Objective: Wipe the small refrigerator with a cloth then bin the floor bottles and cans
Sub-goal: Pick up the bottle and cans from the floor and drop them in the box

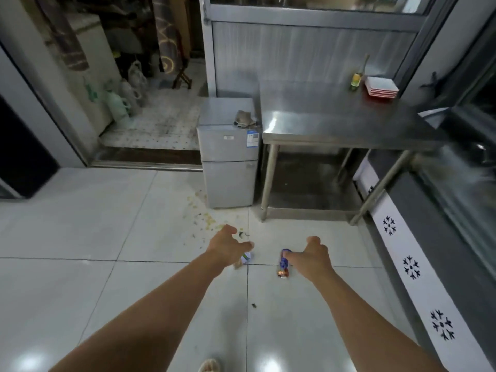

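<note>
A small grey refrigerator (pixel 228 167) stands on the floor beside a steel table, with a crumpled brownish cloth (pixel 243 118) lying on its top. Both my arms reach down toward the white tiled floor. My left hand (pixel 228 245) hovers with fingers spread just above a small white and green bottle (pixel 245 259), which it partly hides. My right hand (pixel 312 255) is open too, its fingertips at the top end of a blue and orange can (pixel 283 265) lying on the floor. Neither hand has closed on anything.
A steel table (pixel 335 122) stands right of the refrigerator, bearing a green bottle (pixel 357 79) and stacked white plates (pixel 381 87). Yellowish crumbs (pixel 206 221) litter the tiles in front of the refrigerator. A doorway with bags opens at back left. A dark counter runs along the right.
</note>
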`<act>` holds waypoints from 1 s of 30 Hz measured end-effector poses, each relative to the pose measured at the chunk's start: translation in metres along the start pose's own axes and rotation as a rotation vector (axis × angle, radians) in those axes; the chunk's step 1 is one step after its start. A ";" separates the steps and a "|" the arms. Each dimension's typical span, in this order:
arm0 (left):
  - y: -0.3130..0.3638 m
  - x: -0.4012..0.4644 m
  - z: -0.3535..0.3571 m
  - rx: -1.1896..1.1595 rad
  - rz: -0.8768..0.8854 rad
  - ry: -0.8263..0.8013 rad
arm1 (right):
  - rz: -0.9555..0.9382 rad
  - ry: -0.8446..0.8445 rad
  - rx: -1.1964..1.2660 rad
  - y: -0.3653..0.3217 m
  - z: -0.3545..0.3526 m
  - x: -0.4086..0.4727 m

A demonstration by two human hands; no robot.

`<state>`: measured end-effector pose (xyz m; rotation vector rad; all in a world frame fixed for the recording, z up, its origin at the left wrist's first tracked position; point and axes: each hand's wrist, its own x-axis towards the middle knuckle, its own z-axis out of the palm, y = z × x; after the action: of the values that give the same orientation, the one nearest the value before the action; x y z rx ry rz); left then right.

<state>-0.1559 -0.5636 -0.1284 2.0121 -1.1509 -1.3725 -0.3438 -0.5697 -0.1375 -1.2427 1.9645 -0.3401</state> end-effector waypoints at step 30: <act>-0.036 0.441 0.189 0.371 -0.093 -0.316 | 0.349 0.007 0.100 0.114 0.142 0.395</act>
<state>-0.2431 -0.8915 -0.4692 2.1707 -1.5663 -1.6695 -0.4035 -0.8277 -0.4822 -0.8163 2.0968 -0.2611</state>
